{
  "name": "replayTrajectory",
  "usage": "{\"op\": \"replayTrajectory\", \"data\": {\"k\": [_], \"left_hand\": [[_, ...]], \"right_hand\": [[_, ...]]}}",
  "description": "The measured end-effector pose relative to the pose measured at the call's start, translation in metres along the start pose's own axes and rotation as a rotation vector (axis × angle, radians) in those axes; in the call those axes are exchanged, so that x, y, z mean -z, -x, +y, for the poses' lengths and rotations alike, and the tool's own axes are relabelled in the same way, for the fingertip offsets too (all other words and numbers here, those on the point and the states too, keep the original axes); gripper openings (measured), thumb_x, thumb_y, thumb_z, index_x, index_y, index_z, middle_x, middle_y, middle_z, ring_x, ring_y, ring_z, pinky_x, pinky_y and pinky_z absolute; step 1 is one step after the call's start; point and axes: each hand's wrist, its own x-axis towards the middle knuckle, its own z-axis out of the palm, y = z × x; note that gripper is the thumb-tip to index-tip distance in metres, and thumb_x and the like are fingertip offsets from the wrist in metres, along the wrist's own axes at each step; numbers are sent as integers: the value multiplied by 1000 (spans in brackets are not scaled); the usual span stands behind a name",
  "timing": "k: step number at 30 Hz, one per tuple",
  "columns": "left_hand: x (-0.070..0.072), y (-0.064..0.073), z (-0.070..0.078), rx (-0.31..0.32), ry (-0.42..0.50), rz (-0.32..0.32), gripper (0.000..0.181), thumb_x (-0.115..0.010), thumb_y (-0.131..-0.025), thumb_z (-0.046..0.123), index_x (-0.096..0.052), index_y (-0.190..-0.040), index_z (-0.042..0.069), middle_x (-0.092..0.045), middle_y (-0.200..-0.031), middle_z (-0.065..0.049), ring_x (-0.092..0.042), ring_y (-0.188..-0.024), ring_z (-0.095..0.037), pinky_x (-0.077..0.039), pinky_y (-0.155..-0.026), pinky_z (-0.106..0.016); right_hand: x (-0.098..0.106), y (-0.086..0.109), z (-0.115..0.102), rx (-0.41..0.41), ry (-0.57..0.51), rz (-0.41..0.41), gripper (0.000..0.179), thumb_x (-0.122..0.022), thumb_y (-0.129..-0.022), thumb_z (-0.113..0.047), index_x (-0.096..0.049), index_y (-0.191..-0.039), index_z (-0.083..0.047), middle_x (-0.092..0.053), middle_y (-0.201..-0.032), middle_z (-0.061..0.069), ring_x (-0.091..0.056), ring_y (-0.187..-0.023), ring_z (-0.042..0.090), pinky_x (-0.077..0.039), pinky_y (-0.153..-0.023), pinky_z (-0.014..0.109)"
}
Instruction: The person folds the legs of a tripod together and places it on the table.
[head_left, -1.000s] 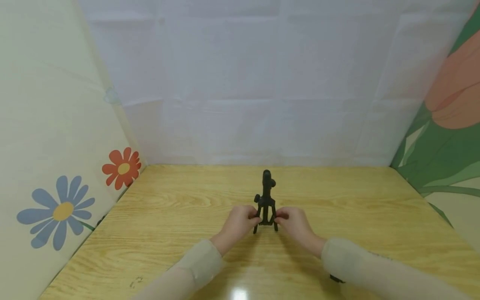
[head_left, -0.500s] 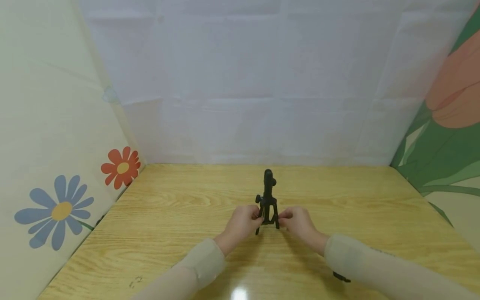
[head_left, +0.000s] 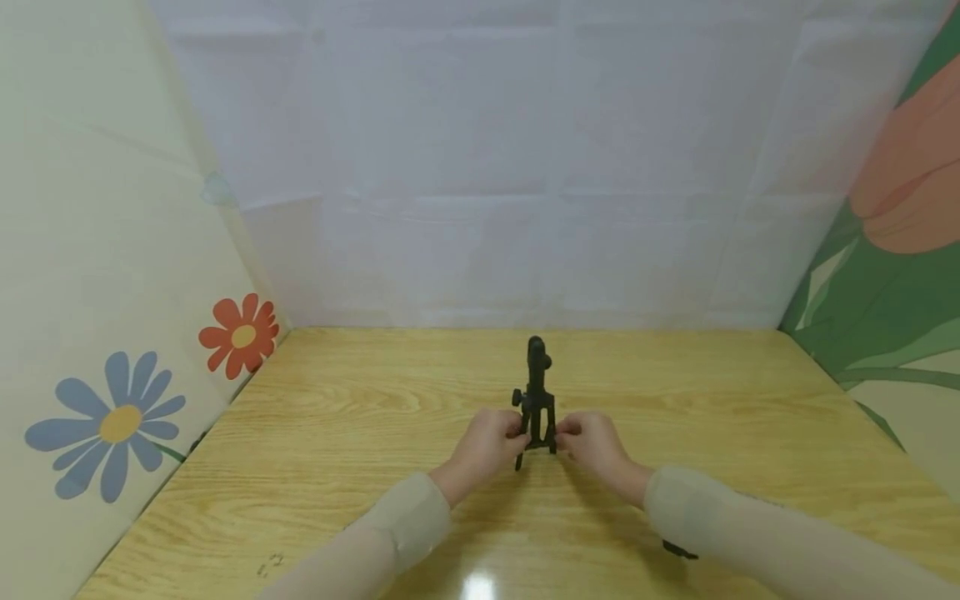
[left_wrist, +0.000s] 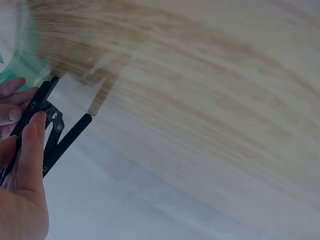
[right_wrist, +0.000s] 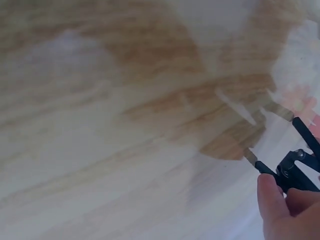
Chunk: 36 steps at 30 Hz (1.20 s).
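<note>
Head view: holding a black tripod (head_left: 536, 371) upright near the middle of the desk (head_left: 337, 450), with one leg (head_left: 519, 460) pinched in the left hand (head_left: 483, 443) and another in the right hand (head_left: 597, 443). Behind the tripod, can see bare wood running back to a white backdrop (head_left: 480, 183), and outward past both hands to a daisy panel (head_left: 90, 258) and a tulip panel (head_left: 911, 192). Left wrist view: can make out a hinged brace (left_wrist: 58, 121) between the legs.

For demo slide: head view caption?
Left hand and right hand grip a black tripod by its legs at a table.
</note>
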Motion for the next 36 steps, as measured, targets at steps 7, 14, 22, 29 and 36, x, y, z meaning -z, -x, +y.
{"op": "replayTrajectory", "data": {"k": [7,14,22,29,36], "left_hand": [[0,-3,-3,-36,5,-38,8,-65,-88,-6,-73,-89,-5,-72,-82,-12,-63,-66,-9,-52,-57,-21],[-2,-4,-3,-64,-21,-32,8,-66,-87,-8,-73,-87,-6,-72,-81,-14,-68,-70,-17,-52,-58,-21],[-2,-4,-4,-98,-22,-13,6,-67,-85,-8,-73,-83,-6,-71,-78,-14,-67,-67,-16,-51,-57,-20],[-5,-4,-3,-96,2,7,8,-69,-83,-8,-71,-76,-5,-70,-73,-14,-53,-56,-6,-48,-52,-19],[-6,-7,-3,-98,5,11,7,-69,-83,-8,-72,-78,-6,-71,-77,-16,-60,-62,-9,-50,-55,-20]], "right_hand": [[-2,-3,4,76,48,18,12,-64,-83,14,-70,-77,5,-69,-75,11,-61,-64,17,-52,-56,30],[-5,-4,1,49,15,34,12,-61,-82,15,-70,-80,9,-69,-76,15,-63,-66,20,-54,-59,32],[-9,-2,-6,9,7,58,6,-64,-82,9,-70,-81,10,-68,-71,14,-61,-58,17,-53,-55,31],[-13,-5,-8,17,35,103,9,-67,-82,6,-69,-74,7,-65,-66,9,-55,-58,14,-48,-54,29],[-14,-7,-7,41,35,100,8,-65,-82,7,-70,-76,8,-67,-68,10,-56,-60,15,-50,-57,30]]}}
